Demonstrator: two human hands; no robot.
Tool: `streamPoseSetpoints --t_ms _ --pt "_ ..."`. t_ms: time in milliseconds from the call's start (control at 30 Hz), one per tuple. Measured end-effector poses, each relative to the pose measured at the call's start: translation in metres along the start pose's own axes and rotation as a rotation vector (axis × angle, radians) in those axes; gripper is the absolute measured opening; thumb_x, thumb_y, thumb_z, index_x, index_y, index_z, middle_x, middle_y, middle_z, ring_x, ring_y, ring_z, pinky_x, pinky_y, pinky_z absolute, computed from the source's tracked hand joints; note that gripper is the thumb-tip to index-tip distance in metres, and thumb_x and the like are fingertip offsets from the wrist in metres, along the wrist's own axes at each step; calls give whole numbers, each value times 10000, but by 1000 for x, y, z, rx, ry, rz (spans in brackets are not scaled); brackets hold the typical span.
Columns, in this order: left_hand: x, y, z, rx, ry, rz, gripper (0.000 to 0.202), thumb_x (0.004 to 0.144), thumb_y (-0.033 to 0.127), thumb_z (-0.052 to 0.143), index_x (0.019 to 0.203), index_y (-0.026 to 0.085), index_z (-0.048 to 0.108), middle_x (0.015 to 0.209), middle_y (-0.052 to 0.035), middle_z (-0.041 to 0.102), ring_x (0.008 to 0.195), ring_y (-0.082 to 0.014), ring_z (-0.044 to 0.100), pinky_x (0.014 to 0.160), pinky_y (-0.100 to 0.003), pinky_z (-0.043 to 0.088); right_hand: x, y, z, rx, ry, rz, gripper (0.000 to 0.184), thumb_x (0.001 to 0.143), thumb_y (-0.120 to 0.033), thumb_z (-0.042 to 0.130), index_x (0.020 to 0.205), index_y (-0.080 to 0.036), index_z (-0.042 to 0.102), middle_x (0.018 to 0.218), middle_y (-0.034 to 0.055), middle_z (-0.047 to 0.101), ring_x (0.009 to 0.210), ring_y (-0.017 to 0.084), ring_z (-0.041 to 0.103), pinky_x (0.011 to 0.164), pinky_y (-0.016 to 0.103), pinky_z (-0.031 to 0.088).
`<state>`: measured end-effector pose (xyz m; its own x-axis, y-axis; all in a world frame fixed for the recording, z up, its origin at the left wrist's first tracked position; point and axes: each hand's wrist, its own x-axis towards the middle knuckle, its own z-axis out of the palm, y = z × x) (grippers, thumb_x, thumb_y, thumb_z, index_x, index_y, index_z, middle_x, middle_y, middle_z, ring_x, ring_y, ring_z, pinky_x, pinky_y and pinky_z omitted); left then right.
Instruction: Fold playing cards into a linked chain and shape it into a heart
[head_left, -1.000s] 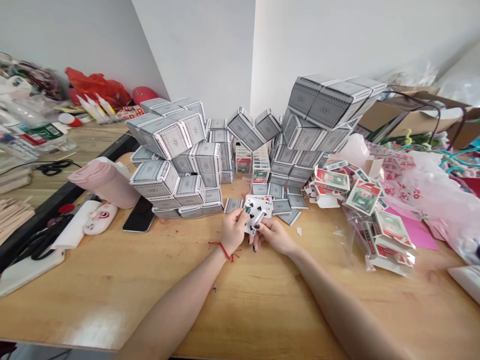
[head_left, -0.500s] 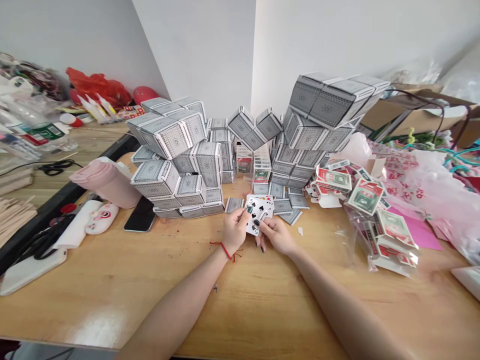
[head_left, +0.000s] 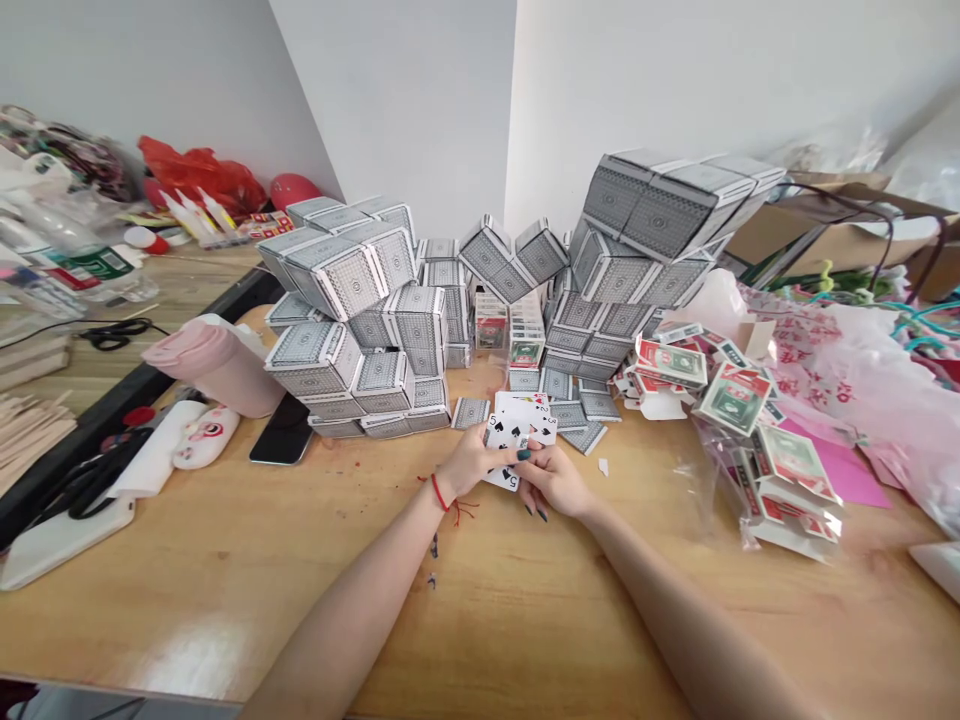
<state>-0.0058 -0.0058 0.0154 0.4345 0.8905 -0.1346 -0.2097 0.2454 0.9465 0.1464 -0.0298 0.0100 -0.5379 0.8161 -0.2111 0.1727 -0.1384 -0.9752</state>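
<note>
A few playing cards, a five of spades on top, lie face up and overlapping between my hands above the table. My left hand grips them from the left, its thumb laid across the front card. From the right, my right hand pinches the cards near their lower edge, fingers curled beneath. Just beyond my hands, several small folded card pieces with grey patterned backs lie on the table. Behind them stand stacked blocks made of the same grey cards.
A second tall stack leans at the right. Torn card boxes and plastic bags lie on the right side. A black phone, pink rolled bundle and scissors are at the left on the table.
My left thumb has slid right across the front of the cards, towards my right thumb. The cards have shifted and spread slightly, showing more of those behind. The stacks stand as before.
</note>
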Motion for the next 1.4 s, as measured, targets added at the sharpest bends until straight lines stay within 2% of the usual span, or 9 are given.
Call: streamPoseSetpoints --t_ms 67,167,367,500,600,800,1067,1267,1400 --pt "1 0 4 -23 18 -34 392 514 302 751 832 106 631 779 -61 653 687 -154 581 636 -250 430 -1 -2 1 -101 25 -43 542 834 -399 390 351 -164 460 302 -13 477 251 45 373 491 223 428" --pt "2 1 8 -53 40 -58 387 503 298 758 813 92 652 794 -88 672 705 -181 605 621 -253 446 -2 -4 4 -198 94 -79 554 849 -332 364 324 -175 449 286 -30 451 271 42 378 653 247 442" --pt "4 -3 8 -105 60 -59 363 532 269 745 834 86 658 809 -99 677 721 -192 619 594 -248 458 -1 -5 9 -313 206 -130 545 835 -257 365 297 -184 414 286 -28 445 302 54 391 590 204 420" --pt "4 -5 8 -110 97 -61 329 479 224 773 758 92 658 769 -72 675 664 -150 604 610 -241 456 -1 -4 12 -351 210 -169 493 802 -180 357 312 -183 409 297 -22 448 313 63 399 458 185 375" --pt "4 -6 10 -107 107 -48 327 468 223 780 742 94 655 757 -58 673 636 -131 592 621 -243 454 0 -3 13 -375 203 -209 458 777 -138 354 324 -183 406 304 -20 450 326 70 416 443 185 371" --pt "3 -5 13 -145 97 -18 301 510 237 763 755 102 653 759 -52 673 659 -143 600 623 -249 450 2 0 13 -346 211 -207 458 789 -163 373 333 -192 411 307 -15 455 299 74 398 382 194 338" --pt "4 -10 13 -165 137 -39 276 520 249 749 722 96 639 703 -53 662 583 -140 586 517 -237 441 2 0 15 -333 243 -205 410 788 -161 378 381 -195 405 325 -22 472 287 73 403 359 189 336" --pt "2 -7 14 -196 84 -63 270 525 278 739 688 95 624 652 -55 644 519 -136 559 417 -221 411 2 5 12 -317 239 -170 430 793 -186 390 366 -189 433 320 -18 450 285 75 396 350 198 325" --pt "1 -3 15 -206 52 -62 255 526 275 740 665 88 637 613 -50 633 512 -125 548 438 -215 407 1 5 9 -302 265 -222 436 792 -204 418 357 -188 426 332 -16 446 346 85 410 418 215 344"
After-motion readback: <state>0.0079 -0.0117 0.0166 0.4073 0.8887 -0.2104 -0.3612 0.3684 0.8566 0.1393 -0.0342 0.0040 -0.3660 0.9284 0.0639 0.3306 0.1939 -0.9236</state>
